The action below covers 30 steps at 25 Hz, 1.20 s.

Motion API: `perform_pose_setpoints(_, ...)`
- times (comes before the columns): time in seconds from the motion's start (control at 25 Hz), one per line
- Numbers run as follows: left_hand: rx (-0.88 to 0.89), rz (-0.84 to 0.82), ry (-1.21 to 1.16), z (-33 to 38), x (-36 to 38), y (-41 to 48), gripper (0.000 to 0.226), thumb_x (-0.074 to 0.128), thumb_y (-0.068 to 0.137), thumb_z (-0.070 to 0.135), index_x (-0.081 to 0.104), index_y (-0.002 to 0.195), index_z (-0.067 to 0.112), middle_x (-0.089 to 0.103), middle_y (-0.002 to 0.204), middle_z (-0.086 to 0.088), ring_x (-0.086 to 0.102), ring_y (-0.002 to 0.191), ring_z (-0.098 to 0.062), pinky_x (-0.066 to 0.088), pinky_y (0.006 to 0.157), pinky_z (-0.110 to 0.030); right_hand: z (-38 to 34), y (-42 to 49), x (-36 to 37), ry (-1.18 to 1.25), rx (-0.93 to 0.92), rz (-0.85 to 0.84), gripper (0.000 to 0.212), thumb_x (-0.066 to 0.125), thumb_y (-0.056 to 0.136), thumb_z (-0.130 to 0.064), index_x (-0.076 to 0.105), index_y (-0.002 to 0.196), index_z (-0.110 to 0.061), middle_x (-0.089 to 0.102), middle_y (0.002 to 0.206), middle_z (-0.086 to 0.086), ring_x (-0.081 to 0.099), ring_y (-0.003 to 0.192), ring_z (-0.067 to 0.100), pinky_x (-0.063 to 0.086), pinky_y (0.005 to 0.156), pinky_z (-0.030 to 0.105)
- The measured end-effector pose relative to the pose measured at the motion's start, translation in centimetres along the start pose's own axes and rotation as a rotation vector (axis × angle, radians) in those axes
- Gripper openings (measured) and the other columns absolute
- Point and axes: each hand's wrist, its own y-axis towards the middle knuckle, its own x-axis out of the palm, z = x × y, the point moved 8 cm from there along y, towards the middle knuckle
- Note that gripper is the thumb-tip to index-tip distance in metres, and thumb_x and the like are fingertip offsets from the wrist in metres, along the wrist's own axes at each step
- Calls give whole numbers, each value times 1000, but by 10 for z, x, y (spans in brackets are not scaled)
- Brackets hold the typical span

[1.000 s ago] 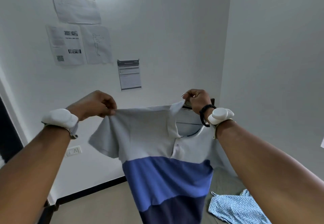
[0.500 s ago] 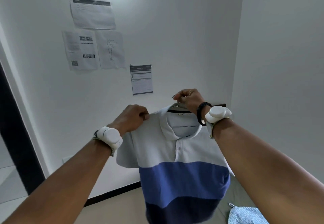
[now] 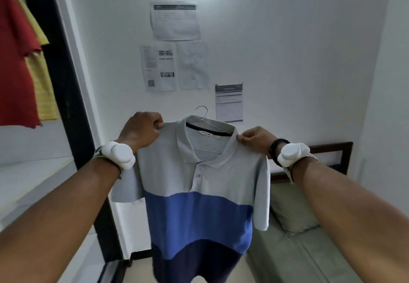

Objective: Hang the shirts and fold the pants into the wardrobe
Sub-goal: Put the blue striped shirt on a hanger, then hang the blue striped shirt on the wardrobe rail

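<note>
**Polo shirt held up on its hanger, beside the wardrobe**

A person holds a polo shirt (image 3: 199, 194) up in front of them with both hands, at about chest height and clear of the floor. It is grey on top, blue in the middle and navy at the bottom. It sits on a wire hanger (image 3: 202, 114) whose hook stands free above the collar.

The left hand (image 3: 141, 131) has its fingers curled tight round the cloth at one shoulder. The right hand (image 3: 254, 139) pinches the other shoulder just beside the collar. Each wrist carries a white device, and the right one also wears a dark band (image 3: 276, 150).

To the left stands the wardrobe (image 3: 57, 83) with its dark frame. A red shirt (image 3: 15, 61) and a yellow shirt (image 3: 42, 83) hang inside it, touching each other. 4 paper sheets (image 3: 174, 20) are stuck on the white wall behind. A green bed (image 3: 298, 238) lies at the lower right.
</note>
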Motion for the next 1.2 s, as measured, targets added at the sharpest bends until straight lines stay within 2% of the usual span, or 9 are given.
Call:
perform_pose_setpoints(0.08,-46,14,39,-42,-17,13,18,55,85,8,69,84,21,72,88,-5,63,86,-32,48,75,-32,-20,32,37,227,21,-139,28,66,92,-32,71,76,-9,69,81,14,63,72,25,55,76,41)
perform_pose_setpoints(0.24,-101,113,141,-119,-63,42,17,56,86,10,65,79,23,71,82,-2,63,79,-28,52,73,-35,-77,113,107,436,-68,-420,24,61,94,-24,70,96,-3,71,98,19,71,79,28,60,78,40)
perform_pose_setpoints(0.44,-215,267,273,-217,-128,85,17,56,88,8,62,76,20,66,77,2,61,75,-25,51,66,-38,-174,231,185,429,-259,-488,32,55,99,-31,71,103,-3,73,101,17,69,90,31,56,82,42)
perform_pose_setpoints(0.6,-362,486,367,-297,-181,103,11,62,87,11,66,78,16,70,81,-4,62,80,-29,46,66,-33,-289,294,232,242,-587,-341,37,55,97,-35,63,65,-19,60,66,-9,53,65,12,44,66,29)
perform_pose_setpoints(0.68,-446,559,407,-336,-202,110,10,62,86,9,67,79,14,71,85,-8,62,83,-33,44,67,-32,-340,313,254,154,-699,-254,44,53,99,-29,53,56,-20,49,56,-12,43,56,8,36,56,24)
perform_pose_setpoints(0.8,-560,623,412,-405,-222,123,9,59,89,16,66,94,17,69,101,-9,62,94,-34,49,77,-35,-412,353,303,113,-820,-165,47,52,98,-30,52,51,-26,46,57,-8,43,59,15,34,55,26)
perform_pose_setpoints(0.92,-558,628,363,-460,-223,143,19,57,94,26,60,113,21,65,121,-5,61,107,-31,52,91,-43,-471,395,347,56,-846,-64,41,50,97,-35,54,58,-26,56,69,-2,53,72,24,40,62,29)
perform_pose_setpoints(1.04,-513,657,339,-521,-231,173,16,55,97,28,59,111,21,64,119,-2,61,103,-26,53,90,-41,-535,441,398,12,-876,2,30,48,97,-40,63,75,-27,64,87,3,60,82,26,48,72,32)
perform_pose_setpoints(1.2,-503,675,275,-611,-263,227,17,52,100,27,60,113,19,64,112,0,58,96,-19,49,83,-30,-633,507,469,36,-882,55,28,47,96,-45,64,79,-31,66,96,6,62,84,27,54,80,39)
